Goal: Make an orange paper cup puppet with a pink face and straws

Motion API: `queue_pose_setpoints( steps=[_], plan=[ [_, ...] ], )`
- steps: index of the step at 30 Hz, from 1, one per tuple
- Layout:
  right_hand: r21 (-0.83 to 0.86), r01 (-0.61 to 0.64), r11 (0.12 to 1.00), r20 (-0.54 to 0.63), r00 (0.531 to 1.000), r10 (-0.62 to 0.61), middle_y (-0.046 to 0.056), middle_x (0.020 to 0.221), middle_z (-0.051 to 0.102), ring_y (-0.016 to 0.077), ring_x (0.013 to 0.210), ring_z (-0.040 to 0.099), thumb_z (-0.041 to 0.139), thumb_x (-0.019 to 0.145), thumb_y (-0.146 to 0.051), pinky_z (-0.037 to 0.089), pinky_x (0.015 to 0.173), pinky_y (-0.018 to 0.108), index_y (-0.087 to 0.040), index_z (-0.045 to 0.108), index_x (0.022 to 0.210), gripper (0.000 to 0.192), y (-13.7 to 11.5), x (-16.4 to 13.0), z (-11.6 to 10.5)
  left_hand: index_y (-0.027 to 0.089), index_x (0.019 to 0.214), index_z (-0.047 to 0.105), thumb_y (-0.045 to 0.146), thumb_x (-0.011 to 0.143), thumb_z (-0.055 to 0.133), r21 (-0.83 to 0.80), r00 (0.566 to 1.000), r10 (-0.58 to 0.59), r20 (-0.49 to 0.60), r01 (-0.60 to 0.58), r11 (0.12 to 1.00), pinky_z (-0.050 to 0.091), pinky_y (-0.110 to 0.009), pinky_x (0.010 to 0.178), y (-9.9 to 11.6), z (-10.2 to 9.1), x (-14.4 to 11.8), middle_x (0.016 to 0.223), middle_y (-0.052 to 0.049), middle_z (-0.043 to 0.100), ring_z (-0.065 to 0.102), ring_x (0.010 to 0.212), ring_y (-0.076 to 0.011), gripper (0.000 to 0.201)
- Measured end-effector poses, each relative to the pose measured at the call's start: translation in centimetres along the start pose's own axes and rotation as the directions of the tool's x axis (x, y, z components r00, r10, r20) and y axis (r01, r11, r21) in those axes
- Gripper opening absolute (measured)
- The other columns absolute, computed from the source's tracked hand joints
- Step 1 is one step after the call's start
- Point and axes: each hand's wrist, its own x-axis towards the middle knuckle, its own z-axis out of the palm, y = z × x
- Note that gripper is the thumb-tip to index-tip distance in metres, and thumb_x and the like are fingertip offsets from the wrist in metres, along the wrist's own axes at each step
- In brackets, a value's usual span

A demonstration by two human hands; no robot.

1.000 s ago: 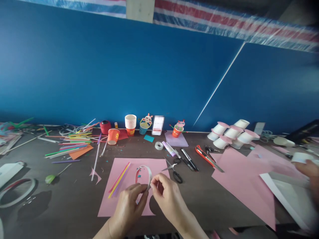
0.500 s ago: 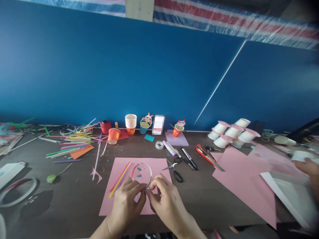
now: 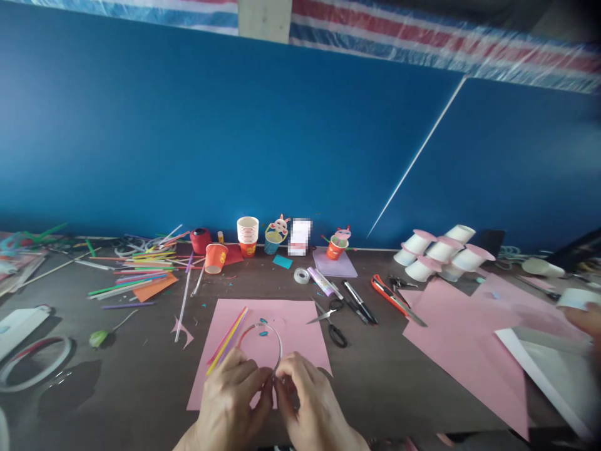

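My left hand (image 3: 235, 391) and my right hand (image 3: 307, 401) meet low over a pink sheet of paper (image 3: 305, 332), fingertips pinched together. Both hold the near side of a thin white-and-red ring (image 3: 280, 343); the pinched part is hidden by my fingers. Within the ring's outline, and near its far edge, lie small teal pieces (image 3: 263, 334) on the paper. Pink, yellow and purple strips (image 3: 228, 341) lie to the left of the ring. At the sheet's right edge rest open scissors (image 3: 337, 335) with black handles.
Paper cups (image 3: 248, 235) stand stacked at the back, near a tipped red cup (image 3: 215, 258). Coloured straws (image 3: 136, 279) spread leftward. Markers (image 3: 359, 300) and an orange utility knife (image 3: 397, 297) lie rightward. A co-worker's hand (image 3: 582, 318) holds a white cup at far right.
Both my hands have drawn a little nearer to me with the ring, which now leans lower over the pink sheet. The co-worker's hand has shifted slightly right.
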Motion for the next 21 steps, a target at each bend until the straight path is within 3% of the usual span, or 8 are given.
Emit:
queue_pose_setpoints(
  steps=[5,12,16,21],
  plan=[
    [-0.049,0.062,0.997,-0.035,0.997,-0.063,0.003,0.074,0.052,0.0177,0.069,0.049,0.039,0.077,-0.001,0.034,0.055,0.027,-0.020,0.043,0.080,0.019,-0.1,-0.2,1.4,0.019,0.074,0.061,0.010,0.076,0.049,0.031,0.995,0.055,0.078,-0.057,0.998,0.037,-0.035,0.067,-0.1,-0.9,-0.4,0.057,-0.001,0.055,0.049,0.063,-0.0176,0.015],
    [-0.036,0.154,0.987,-0.031,0.987,-0.155,0.002,0.073,0.055,0.0177,0.070,0.050,0.042,0.072,0.003,0.036,0.058,0.028,-0.020,0.047,0.081,0.025,0.4,0.1,2.5,0.019,0.072,0.059,0.010,0.076,0.046,-0.071,0.994,-0.046,0.103,0.053,0.996,0.039,-0.030,0.061,-1.1,-0.5,-0.9,0.059,-0.001,0.055,0.051,0.057,-0.0151,0.016],
    [-0.017,0.090,0.996,-0.021,0.996,-0.091,0.004,0.079,0.055,0.0192,0.074,0.051,0.043,0.074,-0.001,0.040,0.061,0.029,-0.020,0.046,0.085,0.022,-0.2,0.6,2.0,0.020,0.069,0.056,0.010,0.077,0.046,0.003,0.996,-0.024,0.087,0.024,1.000,0.039,-0.036,0.074,-1.4,-0.6,-0.7,0.057,0.002,0.054,0.050,0.053,-0.0134,0.016],
    [-0.012,0.022,1.000,0.029,0.999,-0.022,0.004,0.080,0.054,0.0189,0.076,0.050,0.040,0.079,-0.003,0.041,0.062,0.030,-0.020,0.046,0.088,0.019,-0.6,1.2,1.2,0.020,0.073,0.056,0.008,0.077,0.042,0.055,0.985,0.019,0.171,-0.028,0.998,0.038,-0.038,0.076,-1.6,-0.6,-0.7,0.055,0.003,0.055,0.050,0.050,-0.0133,0.018]
  ],
)
